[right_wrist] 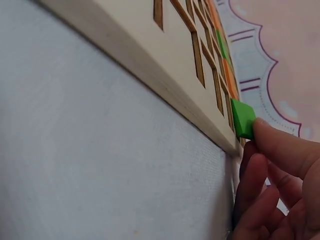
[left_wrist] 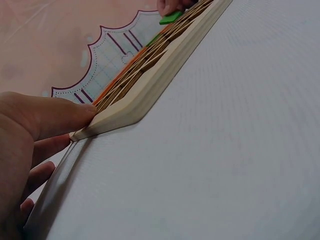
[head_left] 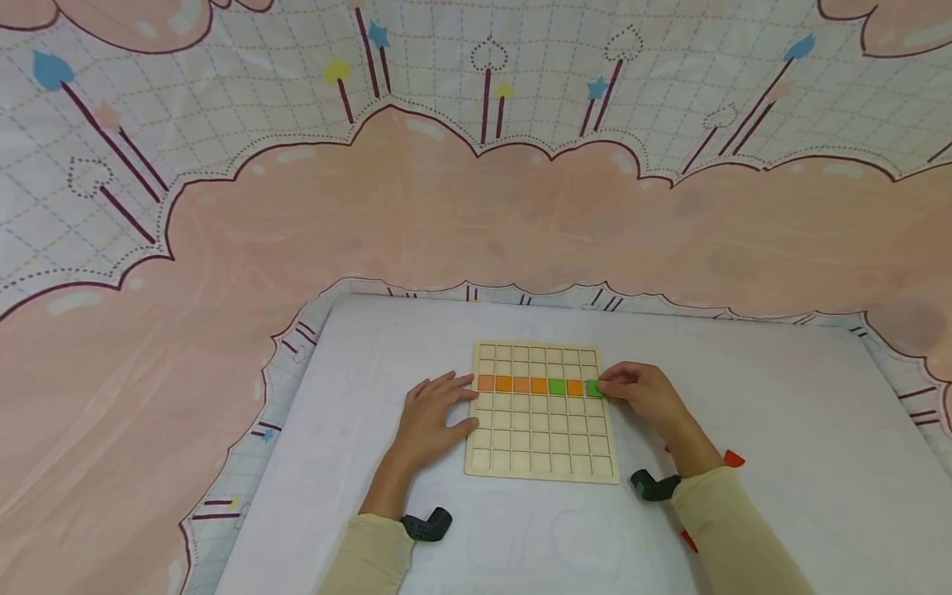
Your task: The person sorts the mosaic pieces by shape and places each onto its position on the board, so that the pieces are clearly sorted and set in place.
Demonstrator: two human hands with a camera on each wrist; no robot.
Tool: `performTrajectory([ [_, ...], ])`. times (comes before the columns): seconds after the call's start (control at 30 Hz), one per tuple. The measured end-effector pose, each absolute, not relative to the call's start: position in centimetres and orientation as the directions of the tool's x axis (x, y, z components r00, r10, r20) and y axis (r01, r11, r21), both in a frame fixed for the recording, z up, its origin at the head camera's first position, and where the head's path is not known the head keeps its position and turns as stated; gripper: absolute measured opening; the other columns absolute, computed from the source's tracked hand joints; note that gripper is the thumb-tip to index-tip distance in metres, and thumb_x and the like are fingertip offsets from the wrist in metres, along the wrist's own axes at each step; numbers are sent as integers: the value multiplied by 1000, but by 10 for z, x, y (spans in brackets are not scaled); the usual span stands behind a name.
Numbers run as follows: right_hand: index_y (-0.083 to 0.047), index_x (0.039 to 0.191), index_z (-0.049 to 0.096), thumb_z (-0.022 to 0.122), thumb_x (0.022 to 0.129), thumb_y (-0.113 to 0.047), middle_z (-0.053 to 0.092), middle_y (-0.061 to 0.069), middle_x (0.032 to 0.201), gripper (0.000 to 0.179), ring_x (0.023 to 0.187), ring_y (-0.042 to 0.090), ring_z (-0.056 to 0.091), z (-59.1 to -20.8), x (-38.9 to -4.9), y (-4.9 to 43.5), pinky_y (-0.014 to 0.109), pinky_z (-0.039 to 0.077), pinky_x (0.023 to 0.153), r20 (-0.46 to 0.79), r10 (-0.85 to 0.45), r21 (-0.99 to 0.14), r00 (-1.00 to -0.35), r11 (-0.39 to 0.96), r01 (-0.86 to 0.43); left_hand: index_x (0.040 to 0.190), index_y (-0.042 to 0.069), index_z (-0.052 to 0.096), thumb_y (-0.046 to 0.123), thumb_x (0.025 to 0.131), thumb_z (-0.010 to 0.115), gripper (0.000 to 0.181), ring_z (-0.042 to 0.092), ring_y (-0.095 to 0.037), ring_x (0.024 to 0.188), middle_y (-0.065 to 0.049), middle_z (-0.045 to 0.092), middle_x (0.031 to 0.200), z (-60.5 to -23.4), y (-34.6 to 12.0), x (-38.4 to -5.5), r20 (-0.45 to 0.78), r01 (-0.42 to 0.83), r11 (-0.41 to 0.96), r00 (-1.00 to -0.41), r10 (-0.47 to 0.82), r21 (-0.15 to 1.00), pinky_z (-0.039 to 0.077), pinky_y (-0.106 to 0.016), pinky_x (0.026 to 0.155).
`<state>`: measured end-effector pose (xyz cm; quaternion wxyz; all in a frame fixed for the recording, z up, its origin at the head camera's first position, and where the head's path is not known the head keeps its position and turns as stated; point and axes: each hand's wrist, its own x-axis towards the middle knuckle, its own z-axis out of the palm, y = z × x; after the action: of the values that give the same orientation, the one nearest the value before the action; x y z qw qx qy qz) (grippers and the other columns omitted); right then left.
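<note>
A light wooden grid board point(head_left: 541, 479) lies on the white table, with a row of orange tiles point(head_left: 503, 383) and one green tile point(head_left: 557, 387) set across it. My right hand point(head_left: 645, 395) pinches another square green tile point(right_wrist: 243, 119) between thumb and finger over the right end of that row. In the right wrist view this tile stands tilted at the board's edge. My left hand point(head_left: 431, 420) rests along the board's left side, fingers spread; its thumb point(left_wrist: 60, 116) touches the corner of the board in the left wrist view.
Red pieces point(head_left: 734, 459) lie beside and partly behind the right forearm. A black wrist device point(head_left: 427, 525) sits at the left cuff and another black device point(head_left: 654, 485) at the right. Behind the table hangs a pink and white patterned cloth point(head_left: 521, 223).
</note>
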<state>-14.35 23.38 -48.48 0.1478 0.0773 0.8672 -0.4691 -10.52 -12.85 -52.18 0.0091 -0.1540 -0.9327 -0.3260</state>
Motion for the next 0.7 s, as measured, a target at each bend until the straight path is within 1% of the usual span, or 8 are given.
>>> performTrajectory([
  [0.13, -3, 110, 72, 78, 90, -25, 70, -3, 85, 30, 88, 16, 54, -486, -143, 230, 27, 43, 77, -303, 10, -784, -953, 566, 255, 122, 22, 73, 30, 85, 79, 38, 42, -21, 149, 6, 58, 149, -521, -128, -105, 116, 291, 742, -953, 280, 603, 22, -58, 123],
  [0.23, -2, 109, 73, 78, 90, -22, 70, -1, 83, 27, 88, 17, 56, -485, -143, 226, 28, 44, 79, -292, 27, -775, -956, 579, 253, 122, 22, 73, 30, 85, 79, 39, 42, -21, 148, 6, 58, 149, -521, -128, -105, 116, 291, 743, -953, 279, 603, 22, -58, 123],
  [0.37, -4, 107, 74, 78, 90, -23, 70, 0, 84, 26, 87, 18, 57, -485, -143, 225, 28, 43, 79, -290, 44, -758, -956, 600, 257, 123, 22, 73, 30, 85, 79, 39, 42, -22, 148, 6, 58, 149, -521, -128, -104, 113, 289, 742, -954, 279, 605, 22, -58, 123],
  [0.53, -5, 109, 73, 80, 88, -25, 70, -1, 83, 29, 84, 16, 58, -488, -143, 227, 28, 45, 77, -285, 21, -761, -958, 603, 239, 123, 21, 73, 30, 85, 79, 39, 42, -22, 149, 6, 58, 149, -521, -128, -104, 119, 292, 739, -953, 278, 607, 22, -59, 123],
  [0.7, -7, 115, 71, 83, 84, -24, 67, -1, 83, 37, 86, 18, 56, -488, -143, 231, 29, 46, 75, -316, -15, -770, -949, 588, 247, 123, 22, 73, 31, 85, 79, 40, 41, -21, 149, 7, 58, 150, -522, -128, -105, 117, 292, 742, -953, 280, 604, 22, -58, 123],
])
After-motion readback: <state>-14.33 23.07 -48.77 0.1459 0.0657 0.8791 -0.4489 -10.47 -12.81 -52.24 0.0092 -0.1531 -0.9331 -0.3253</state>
